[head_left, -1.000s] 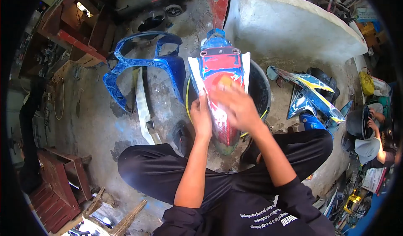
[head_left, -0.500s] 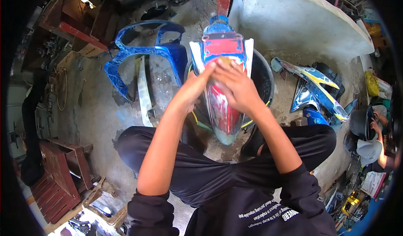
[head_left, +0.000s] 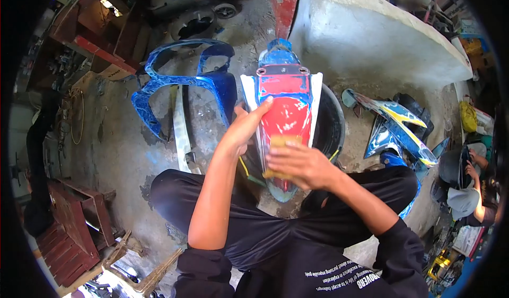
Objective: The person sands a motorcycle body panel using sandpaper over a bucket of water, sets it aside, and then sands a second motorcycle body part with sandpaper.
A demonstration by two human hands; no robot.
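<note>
A motorcycle fender [head_left: 289,112], red with blue and white edges and a narrow blue-grey tip, lies lengthwise between my knees over a round black tub. Its red surface is glossy. My left hand [head_left: 248,128] grips the fender's left edge, thumb on top and fingers hidden under the side. Flat against the lower part of the fender, my right hand [head_left: 302,165] presses a yellow-brown pad [head_left: 285,139]. The pad shows above and below the fingers; whether it is sponge or sandpaper, I cannot tell.
The black tub [head_left: 339,123] sits under the fender. A blue frame-shaped panel [head_left: 225,80] and a pale strip [head_left: 181,133] lie left. Blue, white and yellow fairing parts [head_left: 397,117] lie right. A curved pale wall [head_left: 392,38] rises behind. A person in a grey cap [head_left: 464,201] works far right.
My right hand has slid the pad down the fender towards me, from near my left thumb to the lower end. My left hand stays at the left edge. The view has shifted slightly.
</note>
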